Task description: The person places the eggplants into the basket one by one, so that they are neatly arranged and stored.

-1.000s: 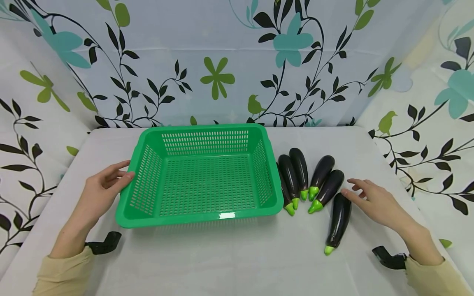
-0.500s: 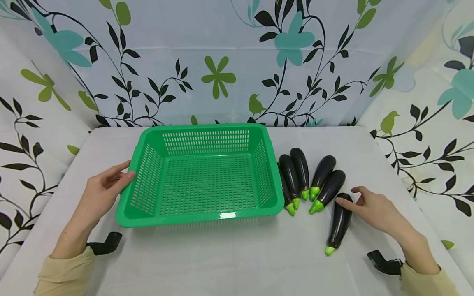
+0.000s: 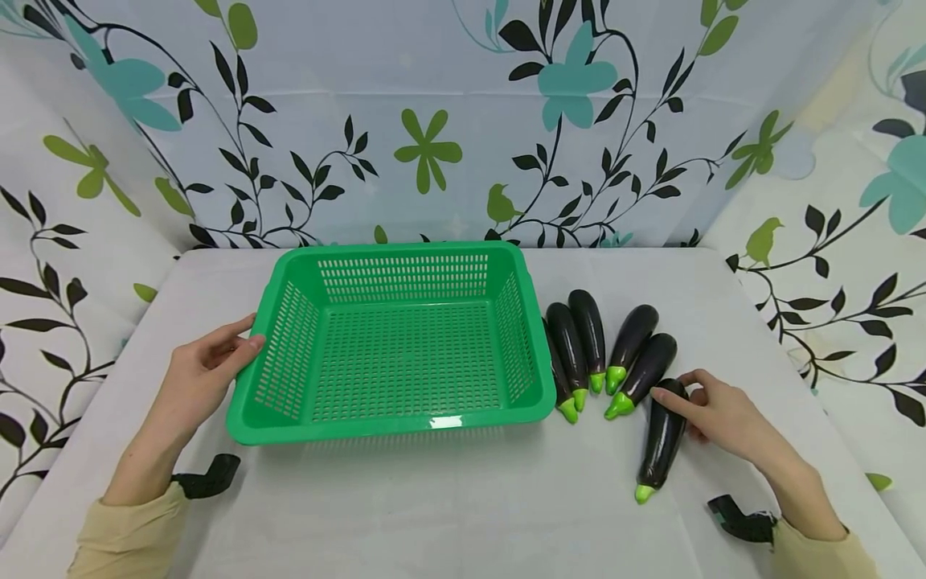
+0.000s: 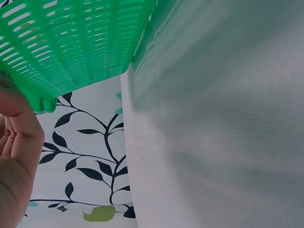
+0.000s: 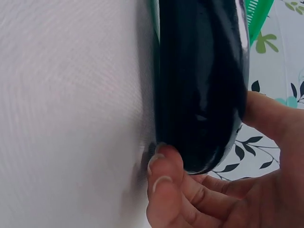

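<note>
Six eggplants lie on the white table [image 3: 448, 515] in the head view, all to the right of a green perforated basket [image 3: 394, 342]. Five of them form a fan [image 3: 600, 342] just beside the basket's right wall, green stem caps toward the near edge. The sixth, the near eggplant [image 3: 660, 441], lies apart from the fan, nearer the person, cap pointing to the near edge. Right hand [image 3: 723, 414]: thumb and fingers curl round the dark blunt end of the near eggplant, which rests on the table. Left hand [image 3: 198, 378]: thumb on the basket's left rim, fingers loosely together against its outer wall. Both forearms wear beige sleeves [image 3: 123, 535]. A floral curtain [image 3: 463, 121] encloses the table on three sides.

Left wrist view: the basket's slotted green wall [image 4: 71, 42] fills the upper left; the left hand [image 4: 16, 161] lies below it, fingers side by side and nearly straight, its upper edge against the basket rim. White cloth [image 4: 223, 142] covers the right half.

Right wrist view: the near eggplant [image 5: 199, 85] appears glossy and dark, resting on the cloth [image 5: 66, 104]. Fingertips [image 5: 159, 173] of the right hand [image 5: 223, 190] press its rounded end from the table side, the thumb from the opposite side, so the end is pinched between them.
</note>
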A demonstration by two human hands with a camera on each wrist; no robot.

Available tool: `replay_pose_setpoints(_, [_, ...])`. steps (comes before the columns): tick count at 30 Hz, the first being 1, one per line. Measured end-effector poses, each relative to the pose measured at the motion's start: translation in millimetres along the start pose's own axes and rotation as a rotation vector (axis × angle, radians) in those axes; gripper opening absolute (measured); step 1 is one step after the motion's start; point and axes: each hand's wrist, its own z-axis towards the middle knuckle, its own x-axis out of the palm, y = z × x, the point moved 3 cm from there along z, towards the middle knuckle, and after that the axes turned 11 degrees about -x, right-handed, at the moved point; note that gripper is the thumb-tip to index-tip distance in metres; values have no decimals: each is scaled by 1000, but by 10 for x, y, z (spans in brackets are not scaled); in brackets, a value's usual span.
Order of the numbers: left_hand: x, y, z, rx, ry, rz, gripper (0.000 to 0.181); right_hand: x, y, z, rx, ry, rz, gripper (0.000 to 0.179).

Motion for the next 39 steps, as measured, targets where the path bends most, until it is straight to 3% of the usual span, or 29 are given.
replay_pose_setpoints(13, [4,-16,-8,0,-4,9,58,-1,-36,-28,49,94,139,82])
replay_pose_setpoints(25, [8,-22,-2,16,-8,4,57,-157,-27,-85,50,101,153,82])
replay_pose_setpoints(39, [17,-6,-5,13,1,-7,56,-285,345,-15,-35,80,113,83])
